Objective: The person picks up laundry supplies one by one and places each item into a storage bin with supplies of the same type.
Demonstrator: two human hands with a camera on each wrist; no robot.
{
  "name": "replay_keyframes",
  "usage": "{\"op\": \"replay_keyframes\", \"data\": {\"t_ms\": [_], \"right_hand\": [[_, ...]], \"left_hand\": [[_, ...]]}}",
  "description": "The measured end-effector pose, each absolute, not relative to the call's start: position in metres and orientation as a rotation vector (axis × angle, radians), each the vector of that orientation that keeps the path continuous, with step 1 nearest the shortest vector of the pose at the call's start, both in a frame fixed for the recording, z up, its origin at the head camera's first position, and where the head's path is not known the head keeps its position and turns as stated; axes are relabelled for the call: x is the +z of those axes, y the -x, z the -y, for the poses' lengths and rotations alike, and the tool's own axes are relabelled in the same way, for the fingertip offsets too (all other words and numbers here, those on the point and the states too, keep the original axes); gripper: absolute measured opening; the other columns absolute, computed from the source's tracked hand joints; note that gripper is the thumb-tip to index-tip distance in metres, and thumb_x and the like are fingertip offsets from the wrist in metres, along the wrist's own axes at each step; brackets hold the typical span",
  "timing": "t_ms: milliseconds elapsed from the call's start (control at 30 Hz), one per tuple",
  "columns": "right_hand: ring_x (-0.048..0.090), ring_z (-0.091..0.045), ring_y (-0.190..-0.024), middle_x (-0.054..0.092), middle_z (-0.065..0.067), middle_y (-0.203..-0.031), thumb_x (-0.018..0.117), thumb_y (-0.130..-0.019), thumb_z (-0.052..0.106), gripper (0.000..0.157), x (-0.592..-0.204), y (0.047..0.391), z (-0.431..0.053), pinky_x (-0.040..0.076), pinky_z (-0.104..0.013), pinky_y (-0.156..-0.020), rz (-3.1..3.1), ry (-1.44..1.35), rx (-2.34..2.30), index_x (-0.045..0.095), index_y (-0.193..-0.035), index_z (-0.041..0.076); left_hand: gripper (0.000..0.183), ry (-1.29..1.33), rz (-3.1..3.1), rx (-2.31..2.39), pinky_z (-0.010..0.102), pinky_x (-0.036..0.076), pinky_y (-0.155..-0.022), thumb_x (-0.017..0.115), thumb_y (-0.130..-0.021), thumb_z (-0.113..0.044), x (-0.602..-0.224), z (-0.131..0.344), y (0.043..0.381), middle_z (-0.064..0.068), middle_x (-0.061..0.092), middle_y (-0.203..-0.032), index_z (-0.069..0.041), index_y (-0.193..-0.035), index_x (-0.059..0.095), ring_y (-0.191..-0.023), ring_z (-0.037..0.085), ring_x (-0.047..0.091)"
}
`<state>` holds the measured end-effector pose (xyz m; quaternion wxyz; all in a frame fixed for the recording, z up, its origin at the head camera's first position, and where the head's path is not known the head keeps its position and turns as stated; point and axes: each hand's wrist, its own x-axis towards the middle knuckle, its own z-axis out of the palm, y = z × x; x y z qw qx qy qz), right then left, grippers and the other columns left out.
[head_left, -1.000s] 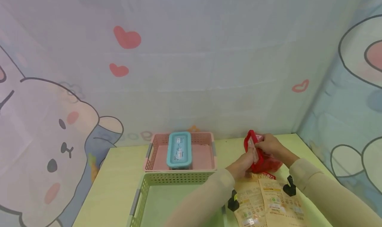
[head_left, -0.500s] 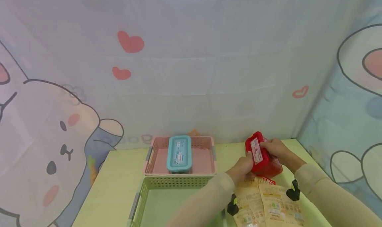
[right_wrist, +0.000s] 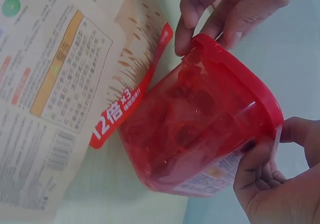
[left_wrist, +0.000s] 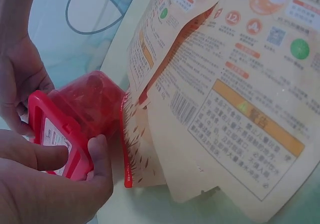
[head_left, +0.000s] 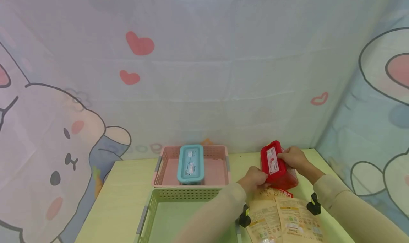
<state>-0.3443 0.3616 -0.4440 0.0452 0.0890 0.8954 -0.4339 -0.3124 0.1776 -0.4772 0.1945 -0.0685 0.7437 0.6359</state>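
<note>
A translucent red plastic box (right_wrist: 185, 129) with a red lid (head_left: 272, 160) stands tilted at the back right of the table, its labelled lid facing toward me and left. Reddish shapes show dimly through its walls. My left hand (head_left: 254, 179) pinches the near corner of the lid, thumb on top and a finger under the rim, as the left wrist view shows. My right hand (head_left: 297, 159) grips the opposite edge of the lid, thumb and fingers around it. Just in front of the box lie large beige printed packets (head_left: 297, 218), close to my left hand.
A green basket (head_left: 198, 190) stands at the front middle. Behind it a pink basket (head_left: 217, 165) holds a light-blue lidded box (head_left: 190, 163). A printed curtain (head_left: 223, 76) hangs behind the yellowish table (head_left: 105, 200).
The red box has turned so that its lid faces me more. My left hand has shifted down from the lid's face to its near corner; the right hand stays on its edge.
</note>
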Motion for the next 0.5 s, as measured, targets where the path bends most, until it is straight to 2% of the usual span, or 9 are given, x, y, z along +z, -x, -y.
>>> {"op": "replay_keyframes", "data": {"t_ms": [300,500], "right_hand": [[0.07,-0.023,-0.075,0.069,-0.024,-0.099,0.062,-0.103,0.014,0.028,-0.4375,0.3404,-0.3621,0.064,-0.037,-0.069,-2.762,-0.283,-1.272,0.053,-0.111,-0.011],[0.069,-0.025,-0.077,0.067,-0.024,-0.099,0.063,-0.102,0.013,0.025,-0.441,0.3423,-0.3632,0.064,-0.036,-0.069,-2.786,-0.278,-1.227,0.052,-0.109,-0.009]], "left_hand": [[0.013,0.147,-2.118,1.791,0.038,0.063,-0.081,0.07,-0.101,-0.005,-0.4779,-0.177,0.3159,0.012,0.068,-0.095,0.0,-0.112,0.064,-0.077,0.026,0.071],[0.018,0.133,-2.118,1.808,0.038,0.063,-0.08,0.075,-0.098,-0.006,-0.4752,-0.175,0.3133,0.01,0.07,-0.096,-0.001,-0.113,0.065,-0.08,0.026,0.071]]}}
